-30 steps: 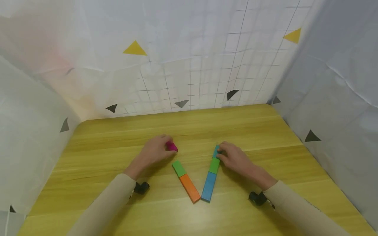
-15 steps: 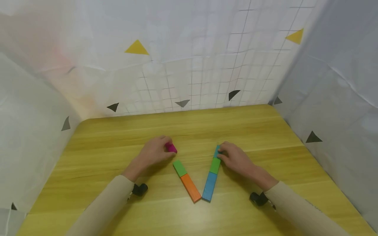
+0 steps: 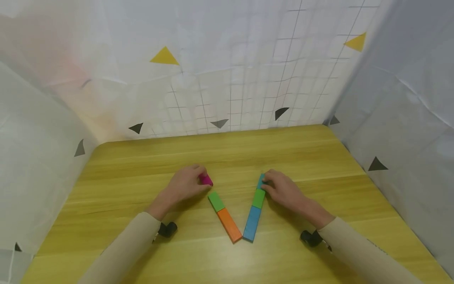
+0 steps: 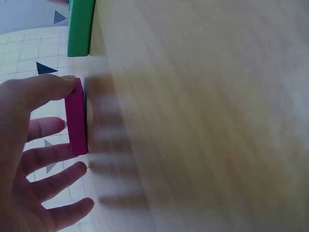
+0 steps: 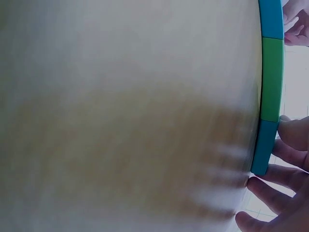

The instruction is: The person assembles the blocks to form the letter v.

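Between the thumb and fingers of my left hand (image 3: 181,184) is a magenta block (image 3: 206,180), pinched by its ends in the left wrist view (image 4: 76,118). It lies just beyond a green block (image 3: 216,202), with a small gap between them. That green block meets an orange block (image 3: 229,225) end to end. My right hand (image 3: 283,192) grips a small blue block (image 3: 260,180) at the far end of the other row. There it touches a second green block (image 3: 258,198), followed by a longer blue block (image 3: 252,224). Both rows form a V, their near ends together.
The blocks lie on a wood-grain table (image 3: 227,264). White sheets with grid lines and triangle marks stand behind the table (image 3: 198,90) and along its right side (image 3: 408,118) and left side (image 3: 39,157). A small black device (image 3: 168,229) is at each wrist.
My left hand has brought the magenta block slightly nearer to the left green block, narrowing the gap. The right hand stays on the small blue block. The head view has shifted a little.
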Demonstrator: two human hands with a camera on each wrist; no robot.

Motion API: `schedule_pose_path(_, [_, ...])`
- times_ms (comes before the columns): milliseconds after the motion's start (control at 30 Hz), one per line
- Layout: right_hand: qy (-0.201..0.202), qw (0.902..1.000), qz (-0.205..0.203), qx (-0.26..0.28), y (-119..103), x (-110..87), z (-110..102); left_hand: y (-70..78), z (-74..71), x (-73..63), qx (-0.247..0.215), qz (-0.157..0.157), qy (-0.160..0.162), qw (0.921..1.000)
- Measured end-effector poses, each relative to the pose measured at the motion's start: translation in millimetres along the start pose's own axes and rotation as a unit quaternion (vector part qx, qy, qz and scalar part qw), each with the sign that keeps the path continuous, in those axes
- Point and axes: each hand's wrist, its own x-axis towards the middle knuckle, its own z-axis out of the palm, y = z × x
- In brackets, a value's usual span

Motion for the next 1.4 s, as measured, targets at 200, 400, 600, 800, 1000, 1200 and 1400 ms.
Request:
schedule_pose_path(200, [-0.003, 1.0000, 0.002, 0.005, -0.9, 0.1, -0.8, 1.2, 1.3, -0.6, -0.001, -0.003, -0.002, 1.0000])
schedule_pose_path(400, [-0.001, 1.0000, 0.002, -0.001, -1.2, -0.1, -0.6, 1.1, 2.6, -1.0, -0.006, -0.002, 0.000, 1.0000])
schedule_pose_path(600, [-0.001, 1.0000, 0.002, -0.001, -1.8, -0.2, -1.7, 1.0, 2.4, -3.0, -0.009, 0.003, -0.003, 1.0000])
schedule_pose_path(800, [-0.005, 1.0000, 0.006, -0.001, -2.2, -0.1, -2.1, -1.0, 3.7, -3.8, -0.006, 0.017, 0.009, 0.9998])
schedule_pose_path(1000, [-0.007, 0.9999, 0.008, 0.000, -2.4, 0.5, -1.7, -2.5, 5.2, -4.3, -0.021, 0.019, 0.015, 0.9995])
schedule_pose_path(1200, [-0.003, 1.0000, 0.003, -0.003, -1.1, 0.6, -0.9, -2.4, 6.0, -5.0, -0.024, 0.015, 0.011, 0.9996])
schedule_pose_path(1400, [-0.007, 1.0000, 0.003, -0.006, -2.4, 0.7, -1.5, -0.1, 4.4, -7.5, -0.029, 0.005, 0.000, 0.9996])
